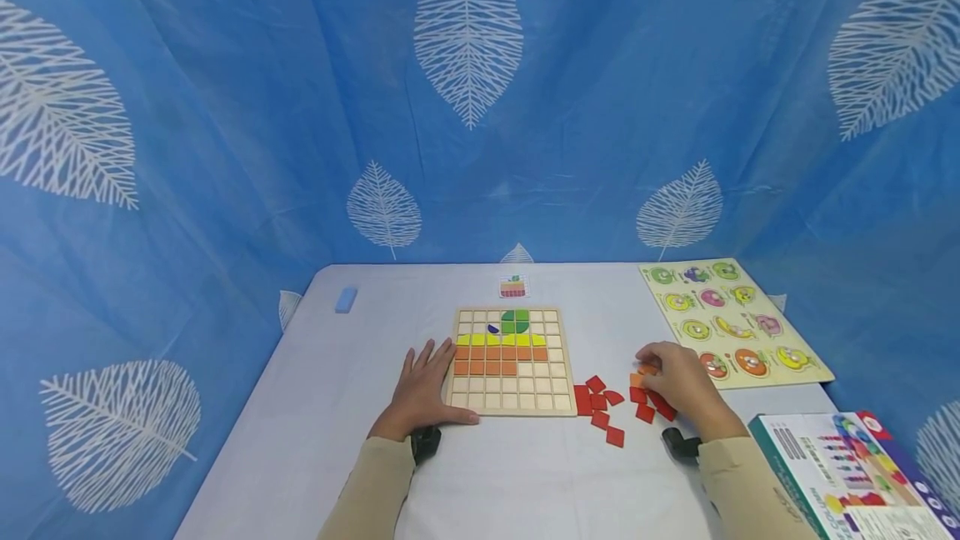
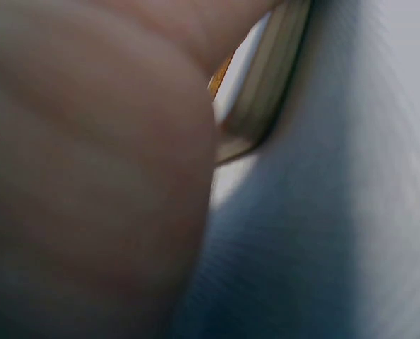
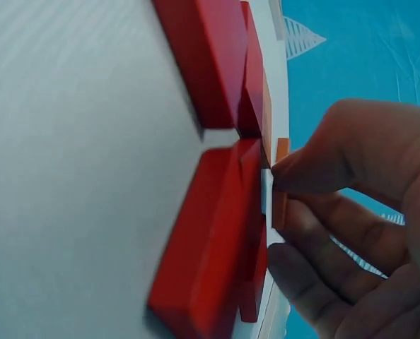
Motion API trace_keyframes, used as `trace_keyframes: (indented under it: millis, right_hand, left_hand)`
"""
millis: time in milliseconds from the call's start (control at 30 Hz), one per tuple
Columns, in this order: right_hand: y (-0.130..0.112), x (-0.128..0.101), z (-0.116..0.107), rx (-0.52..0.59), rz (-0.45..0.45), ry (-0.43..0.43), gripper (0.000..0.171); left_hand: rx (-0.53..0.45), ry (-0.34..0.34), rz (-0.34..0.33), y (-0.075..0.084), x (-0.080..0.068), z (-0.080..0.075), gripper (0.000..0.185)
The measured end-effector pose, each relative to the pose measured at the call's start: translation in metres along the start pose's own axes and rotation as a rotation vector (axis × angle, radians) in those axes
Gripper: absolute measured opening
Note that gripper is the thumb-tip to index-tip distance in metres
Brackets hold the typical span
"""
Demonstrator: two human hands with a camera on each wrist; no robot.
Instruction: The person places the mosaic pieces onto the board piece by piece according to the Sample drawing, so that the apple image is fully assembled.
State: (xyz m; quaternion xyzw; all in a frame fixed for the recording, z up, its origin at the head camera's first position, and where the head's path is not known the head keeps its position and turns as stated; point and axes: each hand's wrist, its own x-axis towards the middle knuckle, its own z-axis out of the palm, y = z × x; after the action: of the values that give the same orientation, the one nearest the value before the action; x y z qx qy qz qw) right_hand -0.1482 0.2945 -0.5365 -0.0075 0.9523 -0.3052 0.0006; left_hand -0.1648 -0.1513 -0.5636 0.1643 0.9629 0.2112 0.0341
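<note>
An orange tile (image 1: 647,371) is pinched by the right hand (image 1: 678,386) among loose red tiles (image 1: 600,402), at the board's (image 1: 510,402) 3 o'clock. Best lifted straight, while the board's kept pinned by the flat, open left hand (image 1: 423,386).

Head view: high, looking forward and down over tabletop (image 1: 525,473), far enough to take in both hands, grid board (image 1: 513,361), loose red tiles (image 1: 600,411), blue curtain behind.

Left wrist view: pressed against palm, blurred, low at tabletop level; only board corner (image 2: 256,106) visible, shared with head view.

Right wrist view: very near, at tabletop height, turned sideways, facing fingers (image 3: 351,205) at red tiles (image 3: 210,233); same tiles shared with head view.
</note>
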Motion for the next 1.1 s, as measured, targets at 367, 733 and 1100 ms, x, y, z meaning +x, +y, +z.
trace_keyframes:
  millis: [367,733,1100]
  right_hand:
    - [-0.028,0.014,0.006,0.065,-0.105,0.002,0.029]
    - [-0.082,0.029,0.038,0.136,-0.177,-0.059,0.026]
    - [-0.127,0.033,0.075,0.150,-0.310,-0.144,0.025]
  left_hand:
    - [0.002,-0.002,0.003,0.002,-0.002,-0.002,0.136]
    - [-0.006,0.004,0.009,0.001,-0.002,-0.003,0.136]
    - [-0.012,0.001,0.006,0.003,-0.002,-0.004,0.135]
